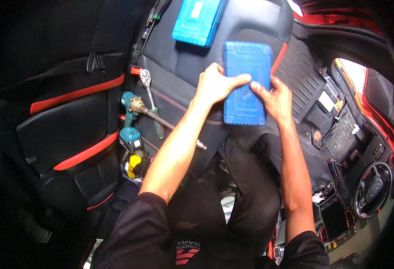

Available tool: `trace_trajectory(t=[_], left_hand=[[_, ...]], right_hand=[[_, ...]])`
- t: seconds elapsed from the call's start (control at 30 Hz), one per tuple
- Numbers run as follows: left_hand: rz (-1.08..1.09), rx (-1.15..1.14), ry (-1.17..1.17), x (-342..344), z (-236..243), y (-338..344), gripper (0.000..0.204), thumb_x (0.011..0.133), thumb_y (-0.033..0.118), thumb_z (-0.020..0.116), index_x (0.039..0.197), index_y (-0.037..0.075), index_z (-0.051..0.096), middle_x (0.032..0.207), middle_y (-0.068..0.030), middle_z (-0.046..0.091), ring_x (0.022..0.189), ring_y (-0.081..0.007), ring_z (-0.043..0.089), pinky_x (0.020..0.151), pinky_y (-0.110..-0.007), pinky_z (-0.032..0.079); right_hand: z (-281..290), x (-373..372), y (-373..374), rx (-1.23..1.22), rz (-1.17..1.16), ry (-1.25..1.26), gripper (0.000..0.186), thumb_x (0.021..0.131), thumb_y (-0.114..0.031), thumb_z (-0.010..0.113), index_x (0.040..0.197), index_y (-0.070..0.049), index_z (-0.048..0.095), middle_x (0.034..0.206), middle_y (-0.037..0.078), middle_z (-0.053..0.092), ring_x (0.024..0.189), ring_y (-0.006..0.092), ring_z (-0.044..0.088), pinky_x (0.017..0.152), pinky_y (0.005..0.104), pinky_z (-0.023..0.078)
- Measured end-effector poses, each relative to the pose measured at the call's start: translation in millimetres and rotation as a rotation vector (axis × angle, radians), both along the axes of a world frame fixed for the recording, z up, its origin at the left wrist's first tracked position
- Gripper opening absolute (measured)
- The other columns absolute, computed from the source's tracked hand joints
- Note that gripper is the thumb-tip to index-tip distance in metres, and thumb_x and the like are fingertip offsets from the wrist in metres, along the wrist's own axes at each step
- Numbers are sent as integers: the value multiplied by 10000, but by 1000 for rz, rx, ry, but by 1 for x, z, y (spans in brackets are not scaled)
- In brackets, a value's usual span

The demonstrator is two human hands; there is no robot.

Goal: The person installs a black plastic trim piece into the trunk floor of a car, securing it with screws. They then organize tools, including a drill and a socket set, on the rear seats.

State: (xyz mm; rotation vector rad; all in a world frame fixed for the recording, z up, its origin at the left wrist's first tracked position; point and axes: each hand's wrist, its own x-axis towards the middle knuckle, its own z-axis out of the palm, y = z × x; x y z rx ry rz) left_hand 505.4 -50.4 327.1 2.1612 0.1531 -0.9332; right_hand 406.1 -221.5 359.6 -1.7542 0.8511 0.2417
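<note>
A flat blue plastic tool case [247, 105] is between my two hands, its long side upright in view. My left hand [216, 85] grips its left edge, the thumb lying across the face. My right hand [276, 101] holds the right edge, thumb also pressed on the face, nearly meeting the other thumb. The case appears closed. Beyond it, a second blue case [192, 33] lies on the black car seat [174, 67].
Left of my left forearm lie a ratchet [145, 80] and a teal cordless impact driver [132, 104] with a long extension [167, 123]. A yellow-and-black item [135, 165] sits below them. At right are a ridged floor mat [301, 74] and a steering wheel [373, 189].
</note>
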Motion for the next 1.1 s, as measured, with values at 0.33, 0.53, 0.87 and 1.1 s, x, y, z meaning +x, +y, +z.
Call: trace_trajectory(t=[0.33,0.53,0.87,1.1], left_hand=[[357,-366,116,8,-28,26,427,875,466,745,783,95,555,645,0,534,522,-78,510,468,-232,433],[317,-626,-2,8,19,15,311,926,335,714,809,81,579,708,6,554,618,-73,527,581,-238,457],[-404,-372,-394,74,79,-65,570,877,458,698,1245,29,629,1156,-111,691,1062,-209,652,938,-359,507],[-198,-730,137,16,61,7,351,915,130,652,1239,0,619,1124,-88,678,1037,-173,637,914,-321,514]], right_hand=[[8,74,-10,-566,510,195,769,730,-656,762,1126,0,698,920,207,726,900,307,725,816,417,551],[4,33,-33,-213,-12,111,598,837,-543,718,1092,-4,672,945,132,682,856,245,673,773,374,530],[109,-51,-51,208,-546,-356,322,955,-50,601,1262,42,562,1206,181,657,997,229,657,875,339,533],[75,-33,5,416,-450,-339,216,908,-84,714,1098,4,660,1034,109,714,845,139,669,743,281,559]])
